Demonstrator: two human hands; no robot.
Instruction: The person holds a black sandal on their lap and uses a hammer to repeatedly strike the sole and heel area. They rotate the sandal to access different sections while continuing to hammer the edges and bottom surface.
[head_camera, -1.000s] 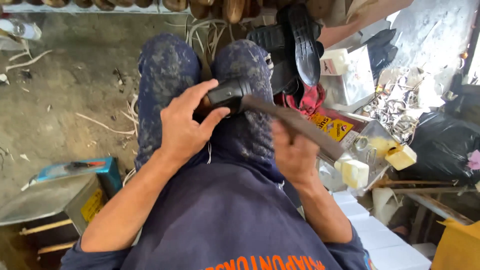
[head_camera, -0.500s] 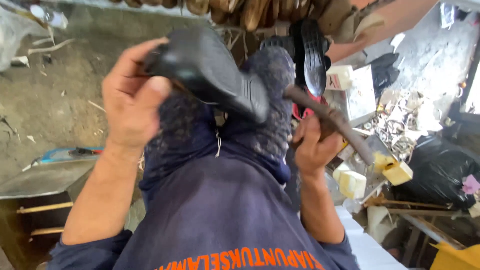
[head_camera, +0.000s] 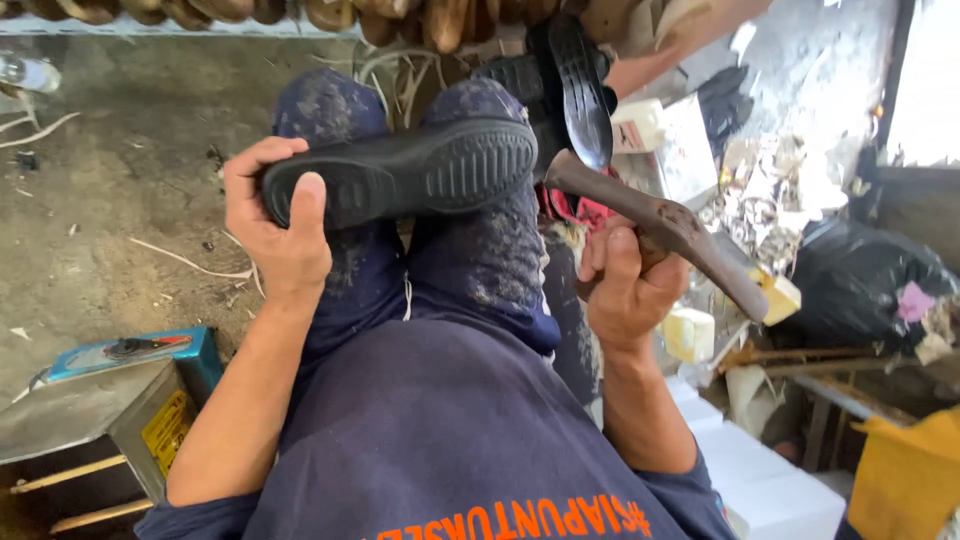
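My left hand (head_camera: 275, 235) grips a black shoe (head_camera: 400, 175) by its heel end, sole turned up toward me, held level across my knees. My right hand (head_camera: 625, 285) is closed around the brown wooden handle of a hammer (head_camera: 660, 225); its head end points toward the shoe's toe, close to it, and the handle's butt sticks out to the lower right. My legs in stained dark blue trousers (head_camera: 450, 260) lie under both hands.
Another black shoe sole (head_camera: 580, 85) stands upright beyond my knees. A blue tin (head_camera: 130, 355) sits on a metal box at lower left. Yellowish blocks (head_camera: 690, 335), white boxes (head_camera: 760, 475), a black bag (head_camera: 870, 285) and scraps crowd the right side. Wooden shoe lasts (head_camera: 300, 12) line the top.
My left hand lifted the shoe off my lap and has turned it level, sole up. The hammer in my right hand has risen so its head sits by the toe.
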